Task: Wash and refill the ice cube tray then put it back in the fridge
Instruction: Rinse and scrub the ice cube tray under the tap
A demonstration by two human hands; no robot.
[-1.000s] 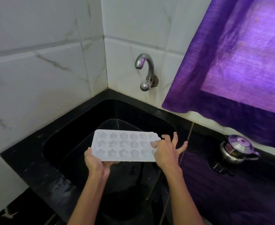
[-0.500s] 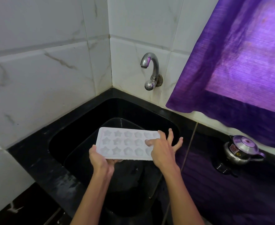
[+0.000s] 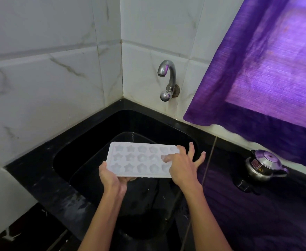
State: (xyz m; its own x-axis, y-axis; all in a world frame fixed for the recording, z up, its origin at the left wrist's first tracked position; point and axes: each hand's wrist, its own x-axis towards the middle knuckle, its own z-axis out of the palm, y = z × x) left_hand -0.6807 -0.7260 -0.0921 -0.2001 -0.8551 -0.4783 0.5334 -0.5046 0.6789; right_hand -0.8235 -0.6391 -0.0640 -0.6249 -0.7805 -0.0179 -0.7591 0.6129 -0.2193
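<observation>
A white ice cube tray [image 3: 139, 158] with star and flower shaped cells hangs level over the black sink [image 3: 87, 142]. My left hand [image 3: 112, 178] grips its near left corner, thumb on top and fingers underneath. My right hand [image 3: 183, 165] lies over the tray's right end, its forefinger pressing into a cell in the middle row while the other fingers spread outward. The chrome tap [image 3: 167, 79] sticks out of the tiled wall above the sink; no water runs from it.
A steel pressure cooker [image 3: 264, 165] stands on the dark counter [image 3: 257, 214] to the right. A purple curtain [image 3: 266, 69] hangs over the window at the upper right. White marble tiles [image 3: 49, 78] close the corner on the left and behind the sink.
My right forefinger has slid leftward along the tray's cells. The tray stays over the sink in my left hand. The view has shifted a little.
</observation>
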